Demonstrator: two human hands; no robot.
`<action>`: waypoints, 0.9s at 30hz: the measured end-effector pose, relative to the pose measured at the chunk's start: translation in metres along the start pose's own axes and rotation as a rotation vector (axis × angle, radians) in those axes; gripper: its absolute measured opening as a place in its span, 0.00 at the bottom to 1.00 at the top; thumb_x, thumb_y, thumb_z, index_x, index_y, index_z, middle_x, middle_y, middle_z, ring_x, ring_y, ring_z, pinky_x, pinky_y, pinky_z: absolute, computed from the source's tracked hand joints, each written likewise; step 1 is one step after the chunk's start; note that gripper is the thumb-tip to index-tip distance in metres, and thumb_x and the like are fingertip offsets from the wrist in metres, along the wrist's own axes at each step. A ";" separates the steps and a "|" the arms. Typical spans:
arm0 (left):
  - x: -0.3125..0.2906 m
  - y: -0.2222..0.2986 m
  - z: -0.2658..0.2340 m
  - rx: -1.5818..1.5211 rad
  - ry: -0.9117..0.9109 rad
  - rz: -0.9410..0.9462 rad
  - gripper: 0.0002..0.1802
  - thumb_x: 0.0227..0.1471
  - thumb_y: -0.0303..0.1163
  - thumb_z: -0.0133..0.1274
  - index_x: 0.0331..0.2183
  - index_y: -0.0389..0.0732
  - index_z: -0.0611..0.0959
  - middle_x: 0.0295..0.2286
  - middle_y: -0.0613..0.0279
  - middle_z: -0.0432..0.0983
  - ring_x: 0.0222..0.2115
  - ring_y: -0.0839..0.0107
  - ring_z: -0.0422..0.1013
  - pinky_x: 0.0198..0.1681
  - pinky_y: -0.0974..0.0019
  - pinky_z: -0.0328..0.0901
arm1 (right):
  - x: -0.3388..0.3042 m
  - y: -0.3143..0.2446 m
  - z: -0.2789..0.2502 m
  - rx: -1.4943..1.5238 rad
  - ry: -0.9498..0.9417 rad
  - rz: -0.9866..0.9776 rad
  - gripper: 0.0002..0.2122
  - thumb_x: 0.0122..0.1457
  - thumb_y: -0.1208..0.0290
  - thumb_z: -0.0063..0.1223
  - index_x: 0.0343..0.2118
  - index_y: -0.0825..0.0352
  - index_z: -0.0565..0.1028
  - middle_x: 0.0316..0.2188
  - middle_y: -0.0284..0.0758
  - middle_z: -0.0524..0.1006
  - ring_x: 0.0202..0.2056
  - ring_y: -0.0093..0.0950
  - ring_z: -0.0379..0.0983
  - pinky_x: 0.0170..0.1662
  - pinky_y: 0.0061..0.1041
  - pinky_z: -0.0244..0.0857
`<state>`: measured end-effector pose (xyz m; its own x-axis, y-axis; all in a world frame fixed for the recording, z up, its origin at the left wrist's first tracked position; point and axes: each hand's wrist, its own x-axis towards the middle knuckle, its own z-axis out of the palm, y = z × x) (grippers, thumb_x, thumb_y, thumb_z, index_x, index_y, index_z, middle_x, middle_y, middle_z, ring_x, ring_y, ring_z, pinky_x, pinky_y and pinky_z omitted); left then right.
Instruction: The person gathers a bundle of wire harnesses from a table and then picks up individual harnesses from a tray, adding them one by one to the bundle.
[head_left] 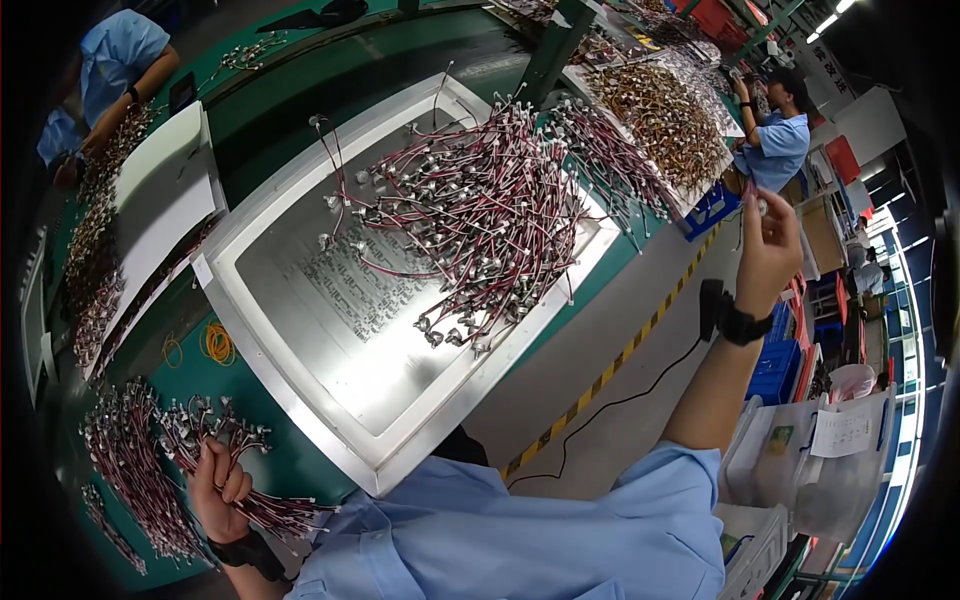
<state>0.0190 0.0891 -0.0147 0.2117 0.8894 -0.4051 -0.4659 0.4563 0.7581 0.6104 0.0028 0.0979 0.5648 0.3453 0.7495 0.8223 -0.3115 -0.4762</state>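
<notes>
**Left hand [218, 495] is gripping a cable bundle [278, 513] at the lower left**

At the upper left of the frame, a co-worker in blue [122, 50] is bending over a heap of cables [95, 240]. A small cable bunch [110, 528] is lying at the lower left edge, and a larger cable stack [140, 475] is resting just right of it on the green table [265, 400]. Beside that stack, the left hand is closing its fingers around the middle of the cable bundle, white-tipped ends spreading out above and below the fist. Above, an orange coil [217, 343] is lying on the table.

In the centre, a metal tray [300, 425] is sitting tilted in the view; a tangled pile of red-and-black cables [490, 205] is filling its upper right part. Yellowish cables [665, 120] are lying at the upper right.

Farther right, the right hand [768, 245] is hanging well apart from the tray, fingers curling and fingertips nearly meeting by a small whitish piece [763, 207]; whether it is gripping that piece, one cannot tell. Behind it, another co-worker [785, 140] is facing left.
</notes>
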 end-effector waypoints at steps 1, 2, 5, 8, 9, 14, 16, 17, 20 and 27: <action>-0.001 -0.001 0.001 0.039 -0.016 0.004 0.10 0.62 0.35 0.37 0.33 0.43 0.70 0.14 0.75 0.52 0.09 0.86 0.45 0.11 0.78 0.41 | 0.015 0.008 0.014 0.000 -0.011 -0.002 0.09 0.54 0.68 0.55 0.35 0.67 0.76 0.24 0.28 0.72 0.22 0.16 0.66 0.27 0.15 0.60; -0.008 0.001 0.001 0.075 -0.024 0.025 0.10 0.62 0.35 0.37 0.33 0.43 0.70 0.14 0.75 0.51 0.09 0.86 0.44 0.11 0.78 0.41 | 0.031 0.012 0.031 -0.072 -0.027 -0.098 0.09 0.54 0.67 0.55 0.34 0.66 0.77 0.23 0.28 0.73 0.22 0.17 0.68 0.27 0.17 0.61; -0.011 -0.001 -0.001 0.122 -0.044 0.024 0.10 0.62 0.36 0.37 0.33 0.43 0.70 0.13 0.75 0.51 0.08 0.86 0.44 0.11 0.78 0.41 | 0.063 0.038 0.084 -0.230 -0.092 -0.237 0.09 0.54 0.66 0.55 0.34 0.64 0.77 0.24 0.31 0.75 0.23 0.22 0.71 0.29 0.20 0.64; -0.012 -0.001 -0.008 0.137 -0.081 0.016 0.10 0.61 0.36 0.38 0.32 0.42 0.70 0.13 0.75 0.50 0.08 0.85 0.44 0.10 0.77 0.41 | 0.086 0.070 0.131 -0.369 -0.208 -0.302 0.10 0.51 0.64 0.57 0.33 0.64 0.78 0.27 0.35 0.77 0.26 0.28 0.74 0.31 0.25 0.66; -0.011 0.000 -0.011 0.144 -0.122 0.020 0.10 0.61 0.37 0.38 0.33 0.42 0.70 0.13 0.75 0.50 0.08 0.85 0.43 0.10 0.77 0.40 | 0.091 0.080 0.144 -0.431 -0.278 -0.321 0.12 0.49 0.63 0.59 0.33 0.64 0.78 0.29 0.37 0.78 0.28 0.31 0.75 0.33 0.27 0.67; -0.012 0.002 -0.018 0.149 -0.139 -0.002 0.13 0.60 0.39 0.41 0.30 0.38 0.70 0.11 0.74 0.49 0.07 0.83 0.44 0.10 0.74 0.39 | 0.087 0.051 0.206 -0.658 -0.508 -0.212 0.16 0.46 0.58 0.60 0.35 0.63 0.78 0.31 0.39 0.78 0.32 0.34 0.75 0.35 0.30 0.68; -0.006 0.001 -0.019 0.139 -0.116 -0.026 0.15 0.59 0.39 0.43 0.29 0.36 0.70 0.11 0.74 0.48 0.06 0.83 0.44 0.09 0.73 0.39 | 0.086 0.044 0.225 -0.605 -0.566 -0.177 0.19 0.45 0.55 0.60 0.37 0.63 0.78 0.31 0.40 0.78 0.34 0.35 0.76 0.36 0.32 0.68; -0.002 0.001 -0.018 0.132 -0.119 -0.035 0.15 0.59 0.39 0.43 0.28 0.36 0.70 0.11 0.73 0.48 0.06 0.83 0.44 0.09 0.73 0.39 | 0.086 0.042 0.232 -0.578 -0.593 -0.158 0.20 0.45 0.54 0.60 0.37 0.64 0.78 0.32 0.41 0.78 0.34 0.35 0.76 0.37 0.32 0.68; 0.004 0.000 -0.015 0.116 -0.124 -0.051 0.15 0.58 0.38 0.44 0.27 0.36 0.70 0.11 0.73 0.48 0.06 0.83 0.44 0.09 0.73 0.38 | 0.085 0.040 0.247 -0.491 -0.585 -0.164 0.21 0.46 0.53 0.59 0.38 0.65 0.78 0.31 0.41 0.79 0.35 0.35 0.76 0.37 0.32 0.68; 0.008 -0.002 -0.010 0.088 -0.137 -0.061 0.14 0.57 0.36 0.46 0.27 0.35 0.70 0.10 0.72 0.50 0.06 0.83 0.44 0.09 0.74 0.39 | 0.072 0.012 0.220 -0.376 -0.645 -0.176 0.19 0.48 0.57 0.59 0.38 0.67 0.77 0.30 0.40 0.79 0.33 0.32 0.76 0.36 0.29 0.68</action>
<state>0.0134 0.0949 -0.0245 0.3553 0.8526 -0.3831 -0.3727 0.5051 0.7785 0.6766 0.2184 0.0453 0.4511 0.8299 0.3282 0.8902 -0.4445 -0.0997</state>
